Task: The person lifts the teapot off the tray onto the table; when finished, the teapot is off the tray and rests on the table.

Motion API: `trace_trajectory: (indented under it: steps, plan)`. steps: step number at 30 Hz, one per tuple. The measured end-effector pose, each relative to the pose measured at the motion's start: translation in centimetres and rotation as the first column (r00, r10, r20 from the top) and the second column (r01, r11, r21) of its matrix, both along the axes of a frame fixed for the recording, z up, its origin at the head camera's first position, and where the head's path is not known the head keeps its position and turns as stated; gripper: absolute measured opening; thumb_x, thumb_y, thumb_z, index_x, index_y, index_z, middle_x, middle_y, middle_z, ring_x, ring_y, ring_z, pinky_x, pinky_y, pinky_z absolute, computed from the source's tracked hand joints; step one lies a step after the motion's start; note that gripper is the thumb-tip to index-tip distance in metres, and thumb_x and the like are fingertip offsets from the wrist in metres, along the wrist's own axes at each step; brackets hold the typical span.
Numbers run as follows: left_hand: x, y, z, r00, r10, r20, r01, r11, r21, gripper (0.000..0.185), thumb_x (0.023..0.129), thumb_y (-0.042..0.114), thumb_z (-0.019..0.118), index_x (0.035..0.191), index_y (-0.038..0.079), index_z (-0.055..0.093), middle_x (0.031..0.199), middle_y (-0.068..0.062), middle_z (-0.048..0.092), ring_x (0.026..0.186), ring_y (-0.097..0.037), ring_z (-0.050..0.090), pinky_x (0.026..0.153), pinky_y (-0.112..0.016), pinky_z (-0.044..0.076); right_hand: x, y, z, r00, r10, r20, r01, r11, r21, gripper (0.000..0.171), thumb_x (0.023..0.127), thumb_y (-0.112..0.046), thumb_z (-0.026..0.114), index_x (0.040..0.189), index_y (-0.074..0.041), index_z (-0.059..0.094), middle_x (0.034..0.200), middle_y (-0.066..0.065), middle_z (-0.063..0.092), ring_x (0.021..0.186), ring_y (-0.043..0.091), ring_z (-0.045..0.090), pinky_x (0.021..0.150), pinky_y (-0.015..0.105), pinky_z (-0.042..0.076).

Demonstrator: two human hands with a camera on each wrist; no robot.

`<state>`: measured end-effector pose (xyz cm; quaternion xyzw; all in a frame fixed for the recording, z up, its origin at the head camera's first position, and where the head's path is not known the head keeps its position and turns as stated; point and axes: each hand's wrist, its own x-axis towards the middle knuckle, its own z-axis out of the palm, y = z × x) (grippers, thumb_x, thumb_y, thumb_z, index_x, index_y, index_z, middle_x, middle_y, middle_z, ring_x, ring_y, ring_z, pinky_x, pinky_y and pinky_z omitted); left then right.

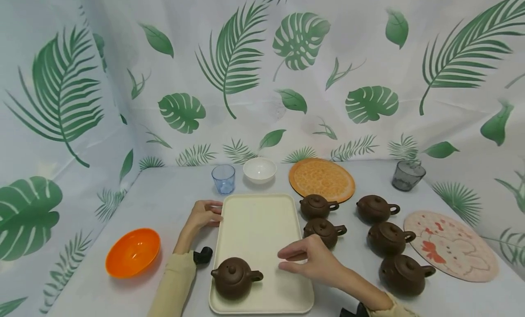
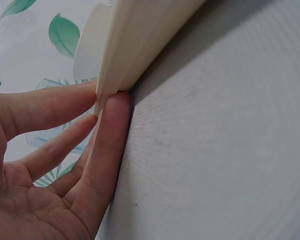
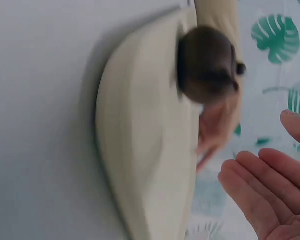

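A cream rectangular tray point(image 1: 258, 226) lies on the table. My left hand point(image 1: 203, 213) is at its left side, and the fingertips point(image 2: 117, 107) pinch the tray's rim in the left wrist view. One dark brown teapot point(image 1: 233, 280) stands upright on the tray's near left part, handle toward the right. My right hand point(image 1: 313, 260) hovers above the tray's right side, thumb apart from the straight fingers and nothing between them. In the right wrist view, those fingers point(image 3: 265, 192) are apart from the teapot point(image 3: 207, 65).
Right of the tray stand several more teapots point(image 1: 387, 238). An orange bowl point(image 1: 133, 253) sits at left. Behind are a blue glass point(image 1: 224, 180), a white bowl point(image 1: 260, 170), an orange round mat point(image 1: 321, 179) and a grey glass point(image 1: 407, 176). A pink rabbit mat point(image 1: 455, 248) lies far right.
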<state>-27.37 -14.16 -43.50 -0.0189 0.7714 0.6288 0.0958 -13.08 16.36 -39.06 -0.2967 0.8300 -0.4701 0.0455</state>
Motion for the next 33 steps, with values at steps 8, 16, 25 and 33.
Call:
trace_trajectory:
  steps: [8, 16, 25, 33]
  plan:
    - [0.0, -0.2, -0.2, 1.000, -0.005, -0.003, 0.005, 1.000, 0.007, 0.047, 0.073, -0.015, 0.067, 0.120, -0.012, 0.058, 0.094, -0.022, 0.065, 0.069, -0.016, 0.064, 0.062, -0.031, 0.060, 0.2, -4.2, -1.2, 0.994, 0.105, -0.022, -0.105, 0.994, 0.009, 0.024, 0.083, -0.018, 0.075, 0.097, 0.001, 0.074, 0.094, 0.009, 0.074, 0.089, 0.009, 0.069, 0.076, 0.018, 0.056]
    - [0.0, -0.1, -0.1, 1.000, 0.012, 0.015, -0.012, 1.000, -0.006, 0.048, 0.075, -0.015, 0.067, 0.121, -0.010, 0.058, 0.097, -0.021, 0.065, 0.072, -0.018, 0.064, 0.064, -0.031, 0.060, 0.5, -6.2, -1.8, 0.996, 0.085, 0.001, -0.085, 0.996, 0.027, 0.016, 0.081, -0.011, 0.077, 0.094, -0.002, 0.075, 0.089, 0.002, 0.074, 0.079, -0.003, 0.066, 0.068, 0.012, 0.054]
    - [-0.1, 0.1, -0.1, 1.000, 0.021, 0.016, -0.021, 1.000, -0.010, 0.048, 0.074, -0.016, 0.067, 0.121, -0.010, 0.059, 0.097, -0.022, 0.064, 0.071, -0.018, 0.064, 0.064, -0.033, 0.060, 0.6, -6.6, -2.2, 0.999, -0.022, -0.035, 0.024, 0.998, 0.057, 0.013, 0.078, -0.013, 0.079, 0.086, -0.003, 0.077, 0.079, 0.002, 0.074, 0.067, -0.006, 0.063, 0.059, 0.012, 0.051]
    - [-0.2, 0.0, -0.3, 0.999, 0.030, 0.021, -0.030, 0.999, -0.014, 0.048, 0.073, -0.017, 0.067, 0.120, -0.009, 0.059, 0.095, -0.020, 0.065, 0.073, -0.019, 0.064, 0.065, -0.032, 0.060, 0.7, -6.7, -2.5, 0.999, -0.034, -0.032, 0.035, 0.999, 0.025, 0.010, 0.078, -0.008, 0.078, 0.085, -0.001, 0.077, 0.080, 0.005, 0.074, 0.068, -0.006, 0.062, 0.055, 0.013, 0.050]
